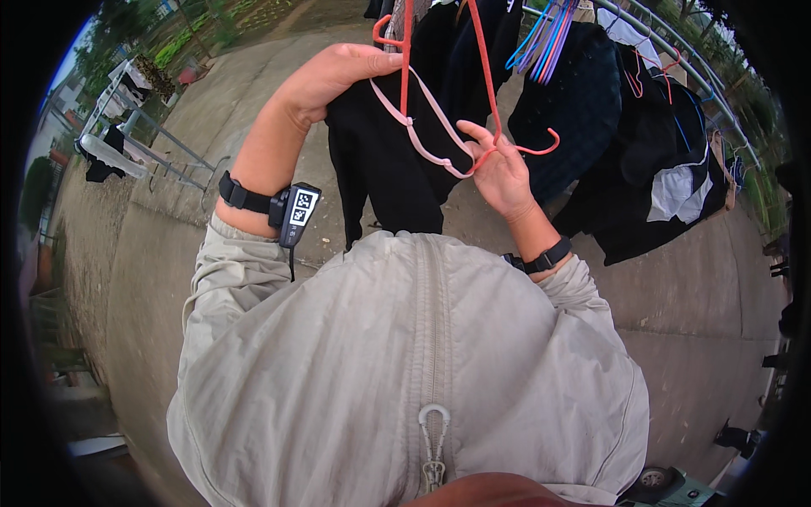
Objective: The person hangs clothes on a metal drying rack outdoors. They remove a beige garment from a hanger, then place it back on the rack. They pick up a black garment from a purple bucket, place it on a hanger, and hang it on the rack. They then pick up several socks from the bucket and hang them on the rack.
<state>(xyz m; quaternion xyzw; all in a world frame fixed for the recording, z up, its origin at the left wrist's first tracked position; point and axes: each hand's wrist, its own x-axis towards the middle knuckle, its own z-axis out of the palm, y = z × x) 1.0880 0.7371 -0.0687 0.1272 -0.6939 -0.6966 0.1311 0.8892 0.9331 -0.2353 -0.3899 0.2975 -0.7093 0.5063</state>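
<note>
A coral-red clothes hanger (486, 79) hangs in front of me, with small hooks curling out at its two sides. My left hand (345, 76) is closed at the hanger's left bar, its thumb against the bar. A pink strap (421, 144) with small adjusters runs in a loop from beside that hand to the hanger's lower right corner. There my right hand (504, 170) pinches the strap and the hanger, one finger raised. Black cloth (386, 158) hangs below my left hand; I cannot tell whether the strap is joined to it.
Blue, purple and pink hangers (550, 44) hang bunched on a metal rail (687, 60). Dark garments (570, 108) hang at the right, one with a white patch (679, 193). Another drying rack (161, 130) stands at the far left on the concrete ground (253, 82).
</note>
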